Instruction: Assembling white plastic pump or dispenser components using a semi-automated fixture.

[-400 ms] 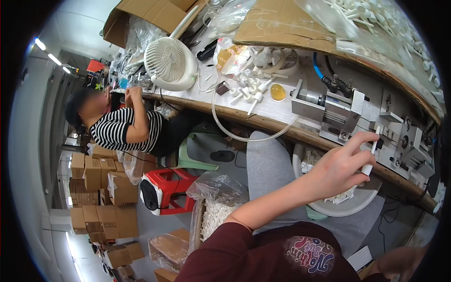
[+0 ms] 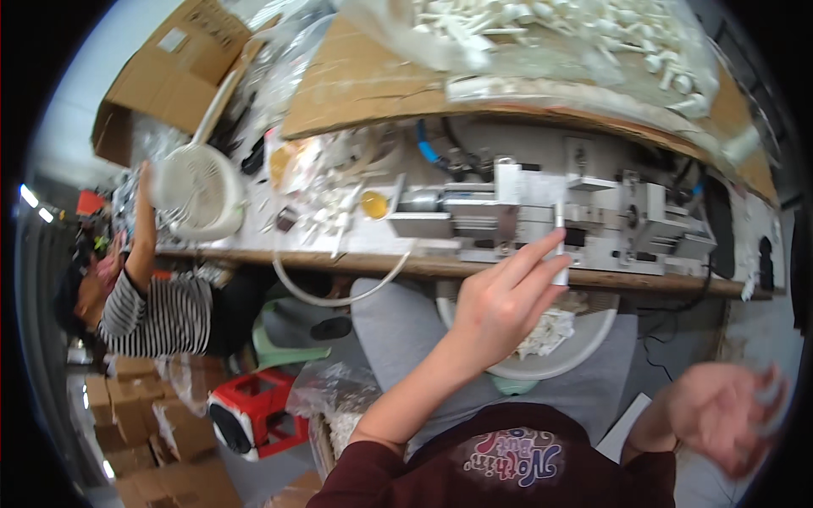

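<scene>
Item one: slim white piece (image 2: 561,275), right of centre in the frame, stood roughly upright to the eye. It is grasped at the fingertips of the left hand (image 2: 500,309), in front of the metal fixture (image 2: 593,224).

Item two: right hand (image 2: 724,415), lower right of the frame, apart from the bench (image 2: 381,261); fingers loosely spread, blurred. Whether anything is held there cannot be told.

Item three: pale basin (image 2: 555,370), below centre right, with loose white parts (image 2: 546,330) inside.

Item four: yellow disc (image 2: 373,203), on the bench left of the fixture.

Step in hand, as judged: a single piece is being handled at the fixture; seating cannot be confirmed. Called for at this point, as judged: a steady pinch, the piece squared to the fixture, and fingertips kept clear of its metal blocks.
</scene>
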Demonstrator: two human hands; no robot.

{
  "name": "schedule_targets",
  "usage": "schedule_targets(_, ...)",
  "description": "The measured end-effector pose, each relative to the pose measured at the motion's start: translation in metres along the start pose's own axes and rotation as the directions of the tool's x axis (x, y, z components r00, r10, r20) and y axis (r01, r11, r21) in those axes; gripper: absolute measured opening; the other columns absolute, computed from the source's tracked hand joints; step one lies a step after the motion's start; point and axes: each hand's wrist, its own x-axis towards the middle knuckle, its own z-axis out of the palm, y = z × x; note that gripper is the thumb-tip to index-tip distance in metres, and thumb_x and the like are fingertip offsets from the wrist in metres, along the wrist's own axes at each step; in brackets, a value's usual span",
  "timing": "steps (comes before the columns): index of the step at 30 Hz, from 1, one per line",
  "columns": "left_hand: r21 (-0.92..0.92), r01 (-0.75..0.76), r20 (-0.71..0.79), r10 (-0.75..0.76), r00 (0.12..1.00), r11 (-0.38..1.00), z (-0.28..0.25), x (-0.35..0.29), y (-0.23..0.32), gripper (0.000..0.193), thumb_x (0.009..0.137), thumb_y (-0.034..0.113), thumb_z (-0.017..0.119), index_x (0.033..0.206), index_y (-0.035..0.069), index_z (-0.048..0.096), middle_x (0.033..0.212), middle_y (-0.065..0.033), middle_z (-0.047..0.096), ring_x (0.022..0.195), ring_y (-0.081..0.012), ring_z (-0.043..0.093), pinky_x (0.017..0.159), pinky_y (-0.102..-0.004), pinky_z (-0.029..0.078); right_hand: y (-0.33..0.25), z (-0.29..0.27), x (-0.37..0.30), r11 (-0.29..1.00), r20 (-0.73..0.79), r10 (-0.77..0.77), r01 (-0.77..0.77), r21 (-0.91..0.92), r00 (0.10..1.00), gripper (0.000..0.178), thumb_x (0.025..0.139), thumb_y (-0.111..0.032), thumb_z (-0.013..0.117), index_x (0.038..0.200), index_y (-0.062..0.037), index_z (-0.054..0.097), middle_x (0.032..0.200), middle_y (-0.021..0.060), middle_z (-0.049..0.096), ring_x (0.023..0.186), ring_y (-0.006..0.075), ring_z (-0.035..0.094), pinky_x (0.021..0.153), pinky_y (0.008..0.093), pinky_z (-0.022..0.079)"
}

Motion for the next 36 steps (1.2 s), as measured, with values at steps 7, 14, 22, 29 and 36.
schedule_targets(7, 0.294, -0.124, 0.132, 0.088, 0.987, 0.948, 0.013, 0.018, 0.005, 0.03, 0.073, 0.008, 0.077, 0.102, 0.003, 0.072, 0.117, -0.0096, 0.07, 0.073, -0.0186, 0.069, 0.062, -0.0297, 0.051, -0.018, -0.009, -0.028, 0.606, 0.558, 0.612, -0.786, 0.123, 0.56, 0.019, 0.085, 0.002, 0.07, 0.099, -0.0002, 0.056, 0.078, 0.0092, 0.06, 0.065, 0.0168, 0.055, 0.059, 0.0271, 0.046)
schedule_targets(14, 0.314, -0.085, 0.157, 0.036, 0.987, 0.945, 0.015, 0.025, 0.007, 0.03, 0.072, 0.011, 0.078, 0.101, 0.005, 0.073, 0.117, -0.0062, 0.071, 0.062, -0.0198, 0.065, 0.059, -0.0301, 0.05, -0.015, 0.017, -0.025, -0.063, 0.641, 0.768, -0.996, 0.064, -0.007, 0.015, 0.095, -0.002, 0.059, 0.108, 0.0044, 0.063, 0.086, 0.0139, 0.07, 0.061, 0.0118, 0.062, 0.056, 0.0219, 0.049)
schedule_targets(22, 0.299, -0.043, 0.148, -0.002, 0.989, 0.953, 0.013, 0.025, 0.008, 0.028, 0.073, 0.013, 0.078, 0.1, 0.009, 0.074, 0.117, -0.003, 0.071, 0.057, -0.0209, 0.063, 0.057, -0.03, 0.051, -0.001, 0.04, -0.019, 0.049, 0.71, 0.701, -0.998, 0.043, 0.065, 0.014, 0.093, 0.0, 0.061, 0.106, 0.0027, 0.064, 0.09, 0.0104, 0.07, 0.066, 0.0086, 0.061, 0.059, 0.0204, 0.049)
schedule_targets(29, 0.28, -0.049, 0.125, 0.014, 0.992, 0.959, 0.013, 0.023, 0.005, 0.027, 0.073, 0.013, 0.079, 0.099, 0.008, 0.074, 0.117, -0.0032, 0.071, 0.058, -0.0211, 0.063, 0.057, -0.0297, 0.052, 0.035, 0.142, -0.017, 0.597, 0.738, 0.518, -0.801, 0.051, 0.433, 0.016, 0.084, -0.007, 0.068, 0.1, -0.0022, 0.068, 0.091, 0.0051, 0.07, 0.079, 0.0122, 0.063, 0.062, 0.0268, 0.05)
schedule_targets(36, -0.03, -0.071, 0.221, 0.076, 0.972, 0.997, -0.02, 0.021, 0.023, 0.033, 0.074, 0.013, 0.077, 0.106, 0.005, 0.071, 0.117, -0.0102, 0.069, 0.059, -0.0184, 0.063, 0.058, -0.0284, 0.05, 0.074, 0.27, -0.037, 0.981, 0.942, 0.134, -0.173, -0.084, 0.307, 0.036, 0.081, -0.022, 0.071, 0.115, -0.0106, 0.067, 0.128, 0.0134, 0.061, 0.12, 0.0303, 0.055, 0.101, 0.0451, 0.045)
